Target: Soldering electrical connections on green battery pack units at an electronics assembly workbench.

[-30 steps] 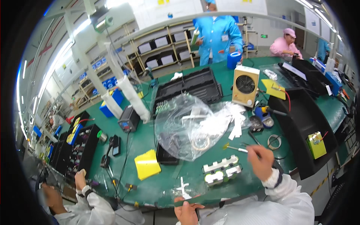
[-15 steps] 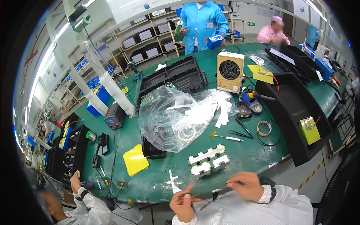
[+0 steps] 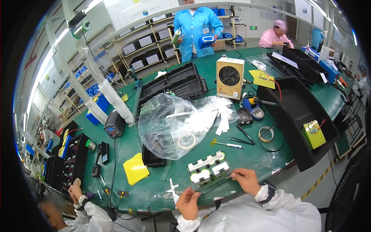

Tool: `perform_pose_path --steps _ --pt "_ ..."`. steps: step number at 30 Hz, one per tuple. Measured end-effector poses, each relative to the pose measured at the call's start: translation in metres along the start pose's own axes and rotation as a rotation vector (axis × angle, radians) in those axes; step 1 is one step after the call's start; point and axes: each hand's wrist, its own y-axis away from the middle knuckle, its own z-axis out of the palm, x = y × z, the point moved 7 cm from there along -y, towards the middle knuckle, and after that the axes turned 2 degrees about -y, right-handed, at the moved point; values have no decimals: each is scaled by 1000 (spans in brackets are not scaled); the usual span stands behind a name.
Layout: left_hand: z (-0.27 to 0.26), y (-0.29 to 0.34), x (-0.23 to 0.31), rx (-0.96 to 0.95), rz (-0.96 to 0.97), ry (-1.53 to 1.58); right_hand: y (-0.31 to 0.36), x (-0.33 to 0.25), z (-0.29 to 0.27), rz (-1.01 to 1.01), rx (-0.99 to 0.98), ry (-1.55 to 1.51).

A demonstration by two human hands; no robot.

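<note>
Two pale battery-pack blocks with green edges stand on the green table right in front of me: a far block [image 3: 206,161] and a near block [image 3: 210,173]. My left hand [image 3: 188,203] is at the near block's lower left, thumb and fingers pinched together. At its right end is my right hand [image 3: 247,181], also closed in a pinch. A faint thin strip may run between the two hands along the near side, but what the fingers hold is too small to make out. White tape pieces [image 3: 172,189] lie left of my left hand.
Beyond the blocks lie a screwdriver [image 3: 230,145], tweezers [image 3: 241,140], a tape roll [image 3: 266,133] and a clear plastic bag [image 3: 166,125]. Yellow sheets [image 3: 135,169] are at left. A soldering iron [image 3: 262,101] and a black tray [image 3: 295,116] stand right. Co-workers surround the table.
Both hands have moved forward, from above the table's front edge to the near side of the battery-pack blocks. The left fingers have drawn together. The whole view has shifted slightly.
</note>
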Motion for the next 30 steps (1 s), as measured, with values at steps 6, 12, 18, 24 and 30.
perform_pose_path --steps 6,12,18,24,30 --pt "0 -8 -5 -19 50 -95 2 -42 1 -388 91 306" --pt "2 -13 4 7 169 -176 -4 -36 1 -266 98 226" --pt "5 -16 0 19 130 -142 -9 -33 2 -233 86 100" --pt "8 -18 2 32 113 -143 -10 -38 1 -233 83 114" --pt "13 -20 9 8 128 -131 -14 -42 2 -272 68 115"
